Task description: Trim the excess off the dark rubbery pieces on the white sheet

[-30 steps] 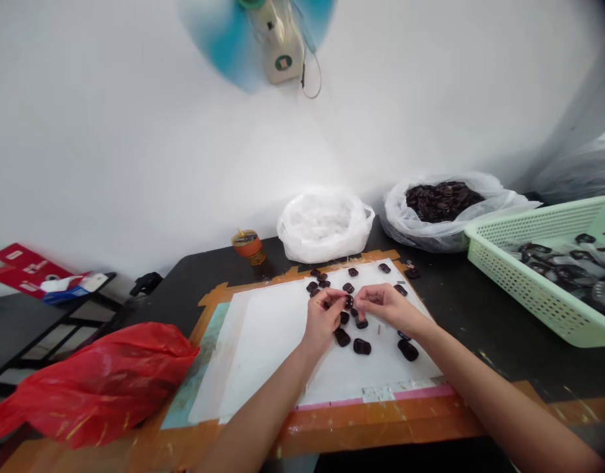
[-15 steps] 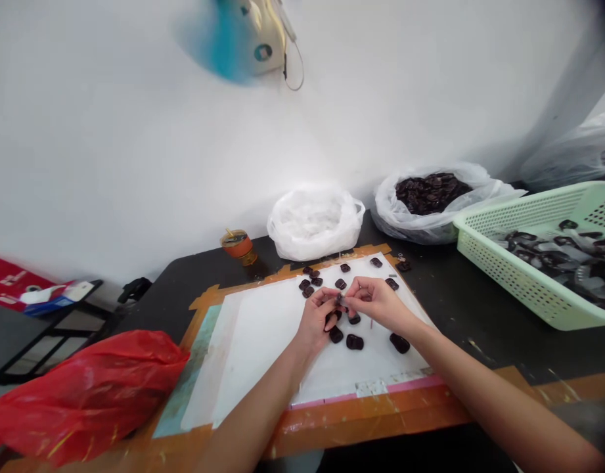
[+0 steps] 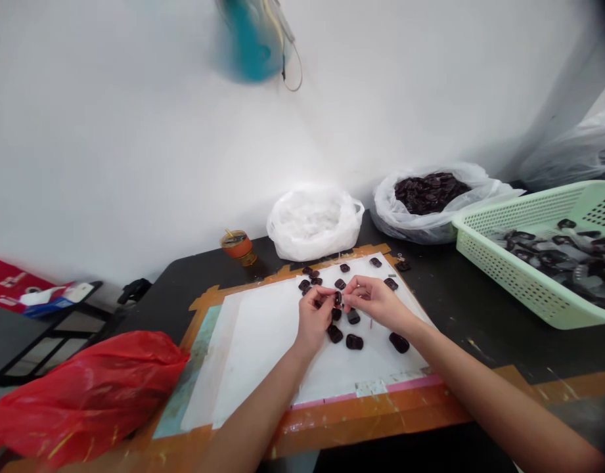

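My left hand (image 3: pixel 315 320) pinches a small dark brown, glossy piece (image 3: pixel 338 297) between thumb and fingertips, above the white sheet (image 3: pixel 263 335). Close against it on the right, my right hand (image 3: pixel 372 299) has its thumb and fingers pressed together; whatever they hold is too small to make out. More dark pieces of the same kind lie around both hands, such as one piece (image 3: pixel 354 341) below them and another piece (image 3: pixel 399 343) under my right forearm. Several smaller ones are grouped behind my left hand.
Behind the sheet stand an orange-banded pot (image 3: pixel 237 244), a white plastic bag (image 3: pixel 314 226) and a clear bag of dark pieces (image 3: pixel 385 217). A green basket (image 3: pixel 519 279) with dark and clear parts is at right. A red bag (image 3: pixel 100 394) lies left. A blurred fan (image 3: pixel 255 46) hangs above.
My hands have drawn slightly apart at the fingertips, and the dark piece in my left hand shows more. My left hand has shifted a little to the left.
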`<state>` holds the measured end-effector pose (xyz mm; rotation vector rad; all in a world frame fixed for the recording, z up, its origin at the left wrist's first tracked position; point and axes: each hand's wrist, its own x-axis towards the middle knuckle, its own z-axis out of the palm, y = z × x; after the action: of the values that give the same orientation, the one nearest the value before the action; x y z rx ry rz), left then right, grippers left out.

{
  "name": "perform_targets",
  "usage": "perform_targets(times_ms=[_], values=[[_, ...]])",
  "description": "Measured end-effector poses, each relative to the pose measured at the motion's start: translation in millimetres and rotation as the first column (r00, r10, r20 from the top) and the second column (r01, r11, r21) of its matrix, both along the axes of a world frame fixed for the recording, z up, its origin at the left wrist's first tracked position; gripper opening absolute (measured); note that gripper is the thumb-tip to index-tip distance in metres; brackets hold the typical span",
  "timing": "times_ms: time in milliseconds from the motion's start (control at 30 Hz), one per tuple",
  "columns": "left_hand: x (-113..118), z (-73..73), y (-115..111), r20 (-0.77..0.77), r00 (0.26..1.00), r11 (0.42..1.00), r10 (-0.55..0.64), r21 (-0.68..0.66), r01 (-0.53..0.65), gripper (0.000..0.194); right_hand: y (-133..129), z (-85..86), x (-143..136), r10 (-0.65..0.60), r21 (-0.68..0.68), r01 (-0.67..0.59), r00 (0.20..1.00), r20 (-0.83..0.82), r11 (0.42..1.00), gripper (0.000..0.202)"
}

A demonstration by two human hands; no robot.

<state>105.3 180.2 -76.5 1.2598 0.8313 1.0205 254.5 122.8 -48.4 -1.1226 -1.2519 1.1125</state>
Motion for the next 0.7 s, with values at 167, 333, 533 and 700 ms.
perform_targets(times_ms=[167,333,533,700], values=[[-0.1,0.8,0.6,0.003,1.0,0.999,-0.031,-0.016,0.031,0.017,0.1,-2.9,4.6,0.064,-0.043,-0.065,0.997,-0.037,0.997,0.017],[0.5,0.0,0.3,0.015,0.998,0.998,-0.053,-0.037,0.054,0.02,-3.1,1.0,8.5,0.142,-0.088,-0.154,0.981,-0.133,0.984,0.022],[0.0,-0.9,1.5,0.012,0.997,0.996,-0.072,-0.043,0.072,0.022,-2.3,0.3,9.1,0.159,-0.081,-0.173,0.975,-0.157,0.982,0.023],[0.4,-0.4,0.9,0.021,0.997,0.997,-0.071,-0.043,0.071,0.021,-2.2,0.3,9.6,0.168,-0.088,-0.183,0.973,-0.156,0.979,0.025]])
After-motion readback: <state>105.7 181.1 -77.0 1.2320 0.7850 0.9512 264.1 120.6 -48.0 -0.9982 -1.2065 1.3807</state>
